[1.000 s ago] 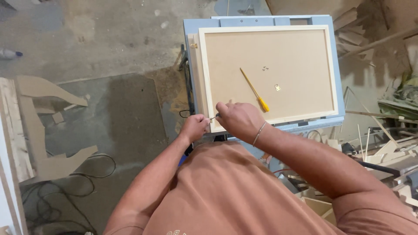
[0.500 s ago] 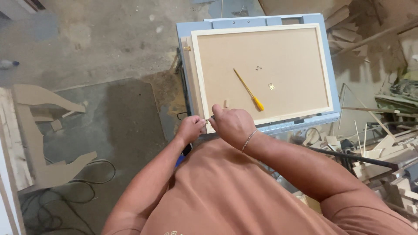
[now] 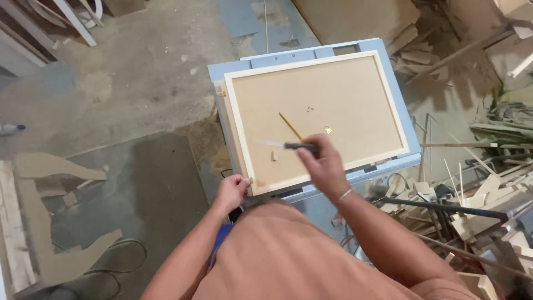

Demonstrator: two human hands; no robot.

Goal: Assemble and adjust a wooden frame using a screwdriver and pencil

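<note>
Two small pegs [image 3: 273, 156] inside framed tray [image 3: 237, 136], screwdriver [image 3: 291, 127]

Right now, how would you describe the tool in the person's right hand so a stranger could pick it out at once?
Find the blue table with the framed board lying flat on it. Over the board's near half, the right hand holds a slim tool pointing left, dark at the grip and blurred pale at the tip. Unlike the yellow pencil beside it, it is lifted off the board.

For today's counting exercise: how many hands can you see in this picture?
2. The left hand grips the wooden frame's near corner; the right hand is over the panel, holding a tool. None hidden.
</note>
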